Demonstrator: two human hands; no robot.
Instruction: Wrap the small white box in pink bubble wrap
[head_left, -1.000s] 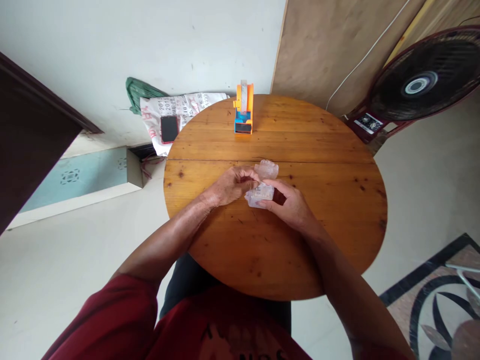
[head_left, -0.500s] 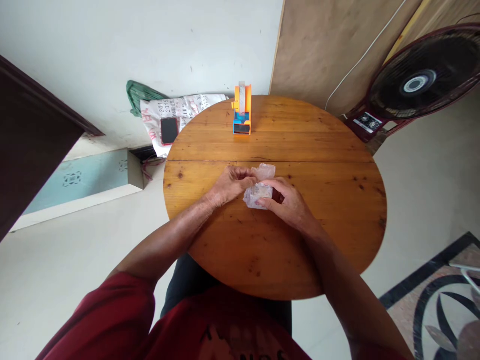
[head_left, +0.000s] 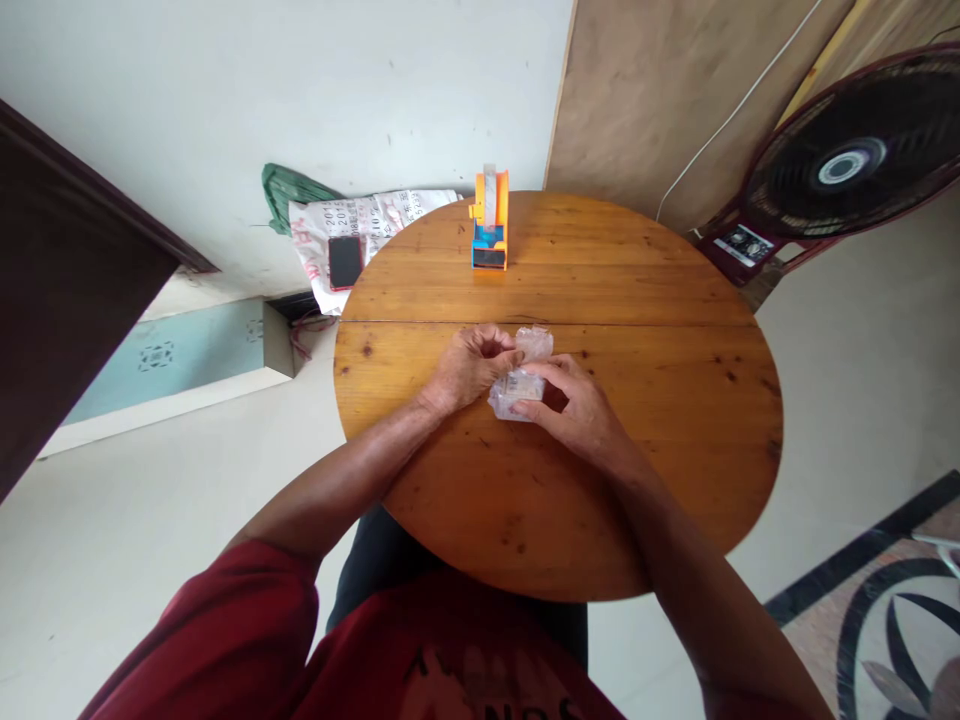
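Gripping the plastic-wrapped bundle (head_left: pixel 517 390), perhaps touching the tabletop (head_left: pixel 480 490), in the right hand (head_left: pixel 589 415), and pinching its wrap with the left hand (head_left: pixel 471 370). Could tear if tugged hard, or slip from a loose hold.

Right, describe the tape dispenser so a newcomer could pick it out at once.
Start with the round wooden table. Look past the left hand and the clear plastic to the far edge, where the dispenser stands. Its bright orange and blue set it apart from the pale plastic and the dark phone off the table's left side.
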